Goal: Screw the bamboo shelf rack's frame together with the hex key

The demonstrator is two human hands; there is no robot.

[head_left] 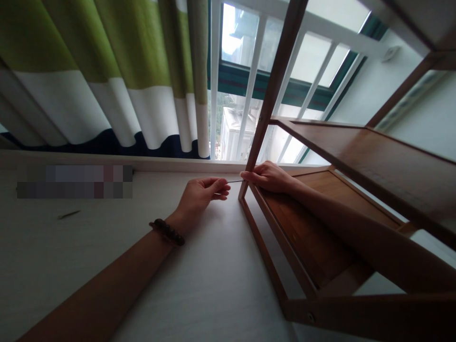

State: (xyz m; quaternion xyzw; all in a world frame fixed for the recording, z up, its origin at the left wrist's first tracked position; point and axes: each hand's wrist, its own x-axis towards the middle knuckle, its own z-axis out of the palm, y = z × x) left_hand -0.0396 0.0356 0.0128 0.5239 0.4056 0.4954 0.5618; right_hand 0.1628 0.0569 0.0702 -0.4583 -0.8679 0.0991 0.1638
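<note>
My left hand (204, 190), with a dark beaded bracelet at the wrist, pinches a thin metal rod (235, 181) that looks like a hex key. Its far tip meets the upright post of a brown wooden shelf rack (272, 90); the end inside my fingers is hidden. My right hand (269, 176) is closed around that same post just above the lower shelf board (302, 228), its thumb close to the rod's tip. The right forearm passes over this board, under the upper board (392, 156).
A small thin pointed item (69, 214) lies on the pale floor (149, 289) at left, near a blurred-out patch. Green, white and navy curtains (117, 80) hang before a window with white bars (252, 61). A bolt head (310, 317) shows on the rack's near rail.
</note>
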